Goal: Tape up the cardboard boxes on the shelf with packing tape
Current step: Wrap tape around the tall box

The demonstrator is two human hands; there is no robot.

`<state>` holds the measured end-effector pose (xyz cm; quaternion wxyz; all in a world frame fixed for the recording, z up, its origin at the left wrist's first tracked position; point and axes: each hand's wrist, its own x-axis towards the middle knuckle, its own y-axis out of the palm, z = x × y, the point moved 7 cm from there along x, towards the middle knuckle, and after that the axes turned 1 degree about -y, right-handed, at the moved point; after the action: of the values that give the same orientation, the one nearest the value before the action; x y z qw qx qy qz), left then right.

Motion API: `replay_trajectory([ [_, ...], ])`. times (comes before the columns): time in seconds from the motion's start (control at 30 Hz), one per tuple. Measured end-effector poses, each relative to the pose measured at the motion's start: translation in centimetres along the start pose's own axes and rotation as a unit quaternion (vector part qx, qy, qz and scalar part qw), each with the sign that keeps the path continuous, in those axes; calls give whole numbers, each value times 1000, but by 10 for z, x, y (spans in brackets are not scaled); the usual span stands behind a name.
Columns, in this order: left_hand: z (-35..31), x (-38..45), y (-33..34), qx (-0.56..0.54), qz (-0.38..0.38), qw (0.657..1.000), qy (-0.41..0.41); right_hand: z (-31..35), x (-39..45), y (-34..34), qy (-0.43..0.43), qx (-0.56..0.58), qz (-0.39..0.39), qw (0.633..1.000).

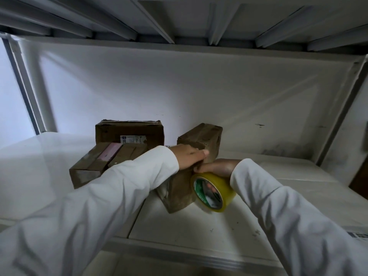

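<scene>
Left hand (189, 157) pressed flat on the nearest box (180, 191), right hand (216, 167) gripping the tape roll (214, 192) alongside; three boxes behind apparently await taping.

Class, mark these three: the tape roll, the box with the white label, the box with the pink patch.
tape roll (228, 188), head view, yellow outer band
labelled box (111, 132), head view, front face
pink-patch box (87, 166), head view, top face

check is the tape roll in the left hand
No, the right hand holds the yellow tape roll; the left hand rests on the cardboard box.
</scene>
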<state>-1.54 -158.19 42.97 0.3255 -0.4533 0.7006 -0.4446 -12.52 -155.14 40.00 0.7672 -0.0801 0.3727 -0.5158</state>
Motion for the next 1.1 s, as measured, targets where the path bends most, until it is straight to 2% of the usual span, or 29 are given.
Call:
replay_trajectory([
  [0.23, 11, 27, 4, 68, 13, 997, -17, -9, 11, 1, -104, 49, 3, 993],
  [0.37, 20, 29, 6, 14, 17, 1000, -18, -16, 16, 10, -136, 130, 77, 979],
  [0.47, 19, 31, 4, 82, -7, 996, -31, -19, 16, 15, -154, 149, 116, 970],
  [0.53, 24, 26, -2, 141, -34, 984, -107, -23, 18, 12, -162, 125, 96, 974],
  [0.57, 31, 23, -3, 138, -29, 977, -158, -24, 19, 9, -168, 109, 76, 977],
  [0.63, 38, 16, -3, 104, -8, 972, -213, -25, 19, 2, -173, 86, 45, 980],
  [0.73, 31, 13, -9, 57, -11, 979, -194, -14, 9, -4, -212, 114, 43, 970],
  [0.8, 28, 10, -22, -22, -18, 981, -189, 2, -4, -14, -257, 166, 44, 951],
  [0.87, 34, 9, -43, -55, -28, 977, -203, 24, -22, -26, -327, 202, 59, 921],
  [0.93, 39, 6, -48, -94, 3, 977, -191, 44, -38, -34, -375, 200, 72, 902],
  [1.0, 40, 5, -36, -201, 32, 967, -151, 55, -40, -39, -385, 225, 94, 890],
  [1.1, 52, 3, -15, -272, -15, 952, -139, 53, -26, -31, -349, 282, 88, 889],
])
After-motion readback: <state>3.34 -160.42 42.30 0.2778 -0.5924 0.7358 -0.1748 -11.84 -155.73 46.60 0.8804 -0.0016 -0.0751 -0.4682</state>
